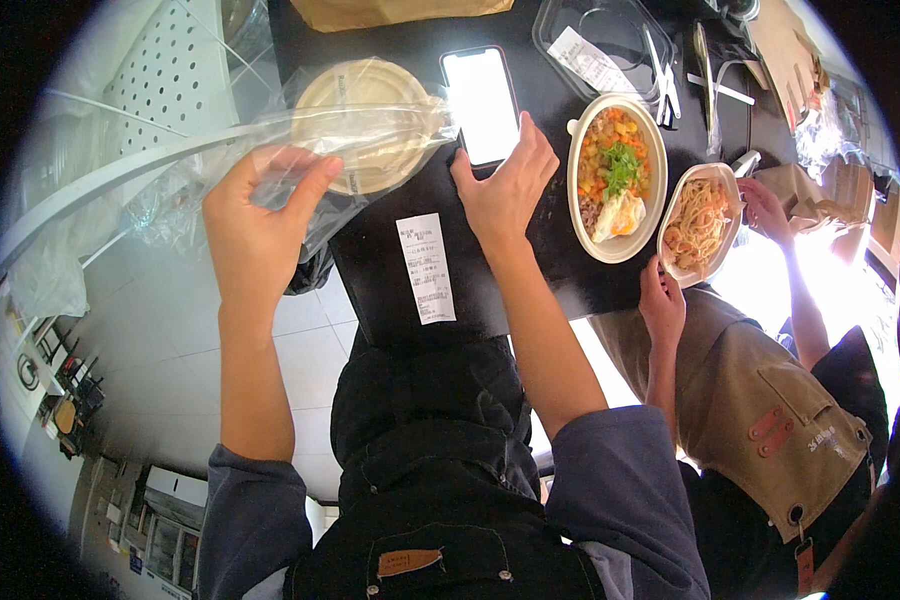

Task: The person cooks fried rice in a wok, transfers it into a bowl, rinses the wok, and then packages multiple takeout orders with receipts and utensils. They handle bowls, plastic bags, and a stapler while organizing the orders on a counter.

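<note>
A clear plastic bag (375,120) is around a round tan takeaway container (330,82), its gathered top stretching right to the phone's edge. My left hand (266,214) is at the bag's near left side, thumb in front of the film and fingertips showing through it, pinching the plastic. My right hand (510,187) has thumb and fingers on either side of the lower end of a smartphone (481,105). The phone lies face up with its screen washed out white. Between my forearms a printed receipt (426,268) lies on the black table (375,300).
Right of the phone sits an oval bowl (616,180) of diced vegetables, greens and fried egg. A co-worker's hands (661,300) hold a noodle bowl (697,225) beside it. Behind are a clear plastic lid (555,30) with a receipt slip (589,60), scissors (667,82) and a brown paper bag (405,11).
</note>
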Motion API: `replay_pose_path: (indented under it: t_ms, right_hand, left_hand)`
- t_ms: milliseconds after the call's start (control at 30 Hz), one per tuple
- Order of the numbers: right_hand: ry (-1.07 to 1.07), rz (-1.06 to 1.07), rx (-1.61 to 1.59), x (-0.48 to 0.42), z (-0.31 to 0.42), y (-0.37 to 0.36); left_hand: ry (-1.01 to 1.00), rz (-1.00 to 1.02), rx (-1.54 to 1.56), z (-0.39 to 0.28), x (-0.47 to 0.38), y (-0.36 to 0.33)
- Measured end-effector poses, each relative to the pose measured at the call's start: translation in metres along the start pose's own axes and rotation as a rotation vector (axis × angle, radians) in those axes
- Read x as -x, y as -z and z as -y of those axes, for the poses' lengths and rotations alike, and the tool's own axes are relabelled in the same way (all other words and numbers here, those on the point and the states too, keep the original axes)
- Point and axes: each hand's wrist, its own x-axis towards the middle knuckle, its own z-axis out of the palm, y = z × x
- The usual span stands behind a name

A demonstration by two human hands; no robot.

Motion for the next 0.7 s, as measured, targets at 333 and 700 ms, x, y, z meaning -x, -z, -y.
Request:
replay_pose_path:
  t_ms: [333,700]
  right_hand:
    - [-0.018,-0.027,0.009,0.001,-0.004,-0.007]
    - [-0.168,0.028,0.118,0.014,0.0,-0.004]
  left_hand:
    - [-0.008,0.023,-0.016,0.002,-0.006,-0.001]
    - [-0.019,0.04,-0.036,0.013,-0.032,-0.004]
